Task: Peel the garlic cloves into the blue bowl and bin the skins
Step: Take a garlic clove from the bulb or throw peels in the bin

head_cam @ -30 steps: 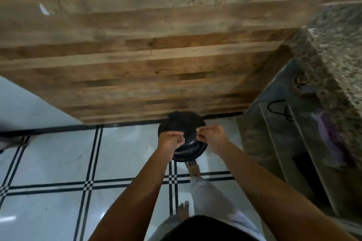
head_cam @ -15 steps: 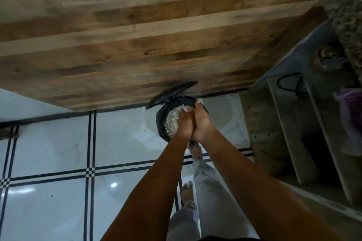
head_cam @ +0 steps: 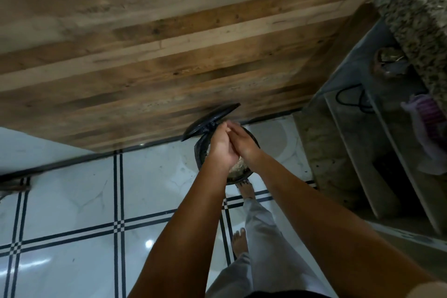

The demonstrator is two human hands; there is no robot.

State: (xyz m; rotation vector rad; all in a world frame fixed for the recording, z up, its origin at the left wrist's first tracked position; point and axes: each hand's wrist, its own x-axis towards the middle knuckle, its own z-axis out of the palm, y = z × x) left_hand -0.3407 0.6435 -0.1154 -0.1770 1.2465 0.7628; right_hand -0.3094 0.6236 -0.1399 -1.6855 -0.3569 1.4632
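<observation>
A black pedal bin [head_cam: 199,155] stands on the tiled floor against the wooden panel, its lid [head_cam: 210,120] tipped up to the left. Pale garlic skins [head_cam: 236,169] lie inside it. My left hand [head_cam: 221,146] and my right hand [head_cam: 244,143] are pressed palm to palm right above the bin's opening, fingers fairly straight and pointing away from me. Whether anything lies between the palms is hidden. My bare foot [head_cam: 246,189] is at the bin's near edge. The blue bowl and the cloves are out of view.
A wooden panel wall [head_cam: 169,43] rises behind the bin. At the right, a speckled granite counter [head_cam: 416,14] overhangs stone shelves [head_cam: 350,143] with a black cable [head_cam: 350,101] and a purple item [head_cam: 428,113]. White floor tiles [head_cam: 72,201] with black lines spread to the left.
A second ago the lid was down and my fists were apart above it. The lid has since swung up, skins show in the bin, and my hands are joined palm to palm over it.
</observation>
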